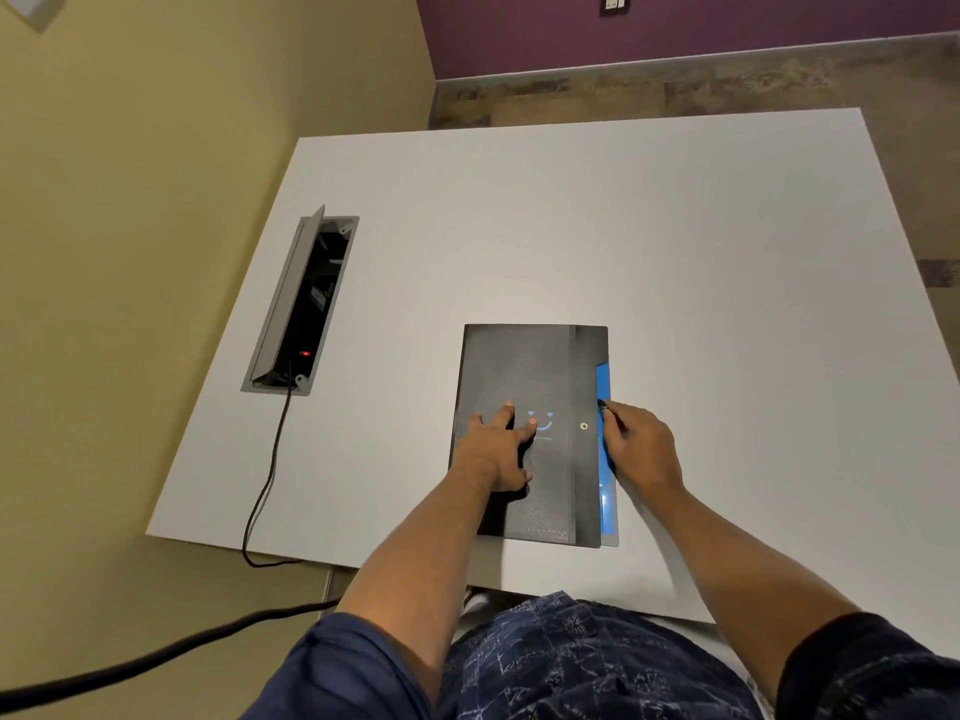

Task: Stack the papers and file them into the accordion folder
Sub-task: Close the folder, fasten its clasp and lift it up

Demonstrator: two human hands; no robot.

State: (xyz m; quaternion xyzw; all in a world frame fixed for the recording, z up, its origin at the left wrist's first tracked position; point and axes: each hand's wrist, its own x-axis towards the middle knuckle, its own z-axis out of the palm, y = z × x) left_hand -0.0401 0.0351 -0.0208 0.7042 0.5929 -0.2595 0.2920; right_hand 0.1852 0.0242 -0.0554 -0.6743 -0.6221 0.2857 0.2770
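A black accordion folder point(530, 366) with a small blue smiley print lies flat on the white table point(623, 226), its flap closed. A blue strip point(603, 387) of its inside shows along the right edge. My left hand point(493, 444) rests flat on the cover with fingers spread, pressing it down. My right hand point(641, 449) is at the folder's right edge, fingers pinched on a thin black elastic cord point(603, 406) near the metal eyelet point(584, 426). No loose papers are visible.
An open grey cable box point(306, 298) with a red light is set into the table at the left. A black cable point(265, 485) runs from it over the table's near edge to the floor. The table's near edge is close to my lap.
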